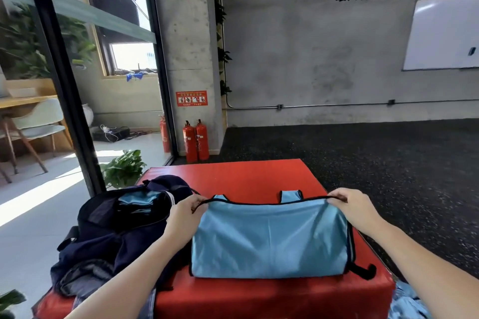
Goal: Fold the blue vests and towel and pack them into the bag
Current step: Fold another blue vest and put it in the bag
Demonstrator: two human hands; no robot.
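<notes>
Vest (269,238) edge pinched at both corners by left hand (185,211) and right hand (353,206) fingers, arms outstretched.

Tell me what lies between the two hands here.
In the head view, the left hand and right hand pinch the blue vest's black-trimmed top edge; it spans the stretch, over the red mat.

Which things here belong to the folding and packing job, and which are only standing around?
Belonging to the job:
blue vest, pinched by the left hand and right hand
dark bag, with folded blue cloth inside
blue fabric at the lower right
red mat

Only standing around:
fire extinguishers
whiteboard
chair
potted plant
</notes>
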